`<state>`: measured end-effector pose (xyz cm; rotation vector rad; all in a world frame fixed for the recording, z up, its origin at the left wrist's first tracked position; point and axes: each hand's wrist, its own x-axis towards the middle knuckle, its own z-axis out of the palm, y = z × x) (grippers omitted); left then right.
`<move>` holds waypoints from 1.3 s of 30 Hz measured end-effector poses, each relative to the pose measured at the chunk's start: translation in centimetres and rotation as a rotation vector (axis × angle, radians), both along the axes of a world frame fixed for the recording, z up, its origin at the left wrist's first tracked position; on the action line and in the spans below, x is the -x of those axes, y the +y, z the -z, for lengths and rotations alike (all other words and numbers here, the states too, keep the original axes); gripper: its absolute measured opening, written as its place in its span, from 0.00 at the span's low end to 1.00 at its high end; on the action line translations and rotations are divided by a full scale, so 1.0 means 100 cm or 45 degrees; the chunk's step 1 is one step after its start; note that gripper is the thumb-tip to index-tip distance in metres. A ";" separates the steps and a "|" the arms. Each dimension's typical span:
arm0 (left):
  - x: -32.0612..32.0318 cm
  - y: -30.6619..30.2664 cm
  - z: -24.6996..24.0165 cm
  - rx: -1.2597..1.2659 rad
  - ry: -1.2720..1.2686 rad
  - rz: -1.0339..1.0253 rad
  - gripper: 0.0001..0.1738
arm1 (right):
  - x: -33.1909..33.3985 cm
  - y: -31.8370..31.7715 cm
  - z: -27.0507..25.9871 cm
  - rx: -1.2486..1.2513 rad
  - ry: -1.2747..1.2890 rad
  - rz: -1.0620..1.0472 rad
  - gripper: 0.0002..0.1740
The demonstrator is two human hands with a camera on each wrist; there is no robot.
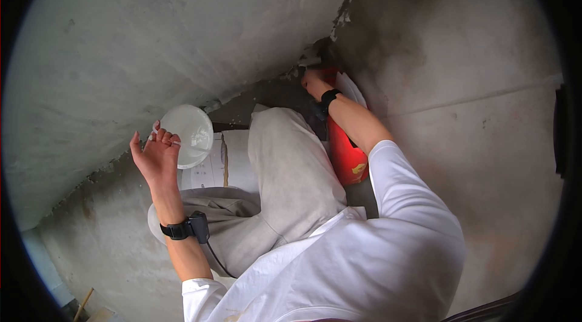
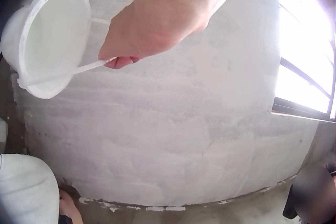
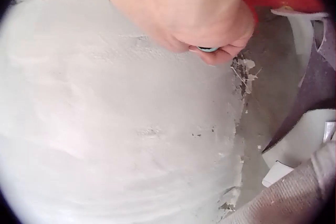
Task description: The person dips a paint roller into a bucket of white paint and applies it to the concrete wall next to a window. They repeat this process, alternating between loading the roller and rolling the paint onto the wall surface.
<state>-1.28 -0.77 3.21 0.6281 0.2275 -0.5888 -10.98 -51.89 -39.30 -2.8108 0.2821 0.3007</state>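
Observation:
My left hand (image 1: 159,155) grips the thin white handle (image 2: 92,66) of a white plastic bucket (image 2: 55,29), fingers curled round it. In the head view the bucket hangs tilted beside the wall, its pale inside showing. At the foot of the wall, my right hand (image 3: 205,19) has its fingers curled round a small item with a dark end and teal rim (image 3: 207,49). Most of that item is hidden in the fist, and I cannot tell its kind. The right hand is close to the plastered wall (image 3: 131,103), beside a red bag-like container (image 1: 348,161).
A whitish printed cardboard piece (image 1: 206,170) lies under the bucket, beside my bent knee (image 1: 279,140). A white sheet (image 1: 350,89) stands out of the red container. Crumbled plaster (image 3: 244,74) lines the wall's base. A bright window (image 2: 304,40) shows in the left wrist view.

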 end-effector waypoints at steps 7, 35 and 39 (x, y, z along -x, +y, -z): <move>0.001 -0.003 -0.003 -0.037 0.020 -0.042 0.29 | -0.015 0.042 0.036 -0.763 -0.238 0.884 0.04; 0.006 -0.010 -0.012 -0.043 0.022 -0.046 0.29 | 0.067 0.070 -0.252 -1.748 -0.511 1.479 0.16; 0.007 -0.009 -0.012 -0.040 0.004 -0.036 0.29 | 0.088 0.055 -0.288 -1.842 -0.457 1.466 0.15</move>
